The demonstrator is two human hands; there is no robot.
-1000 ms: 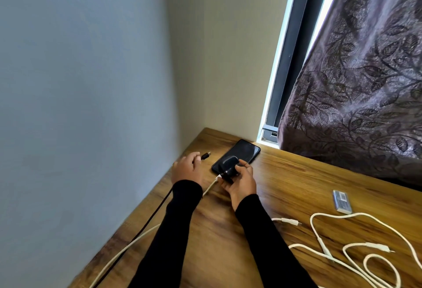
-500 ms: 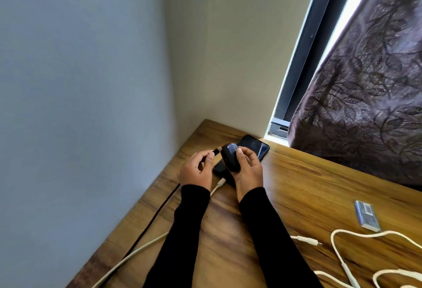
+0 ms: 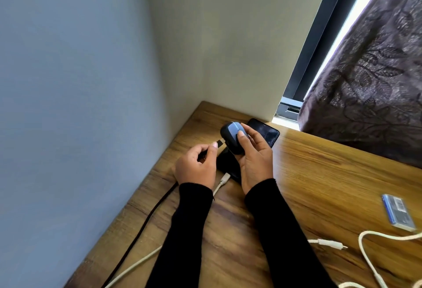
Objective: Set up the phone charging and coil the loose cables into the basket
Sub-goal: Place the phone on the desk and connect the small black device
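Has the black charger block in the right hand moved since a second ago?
Yes. The charger block was low over the phone; the right hand has lifted it, toward the black cable plug.

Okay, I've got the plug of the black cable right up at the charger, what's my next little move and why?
Probably push the plug into the charger. Your left hand pinches it, tip right at the charger's side, and your right hand holds the charger steady above the phone.
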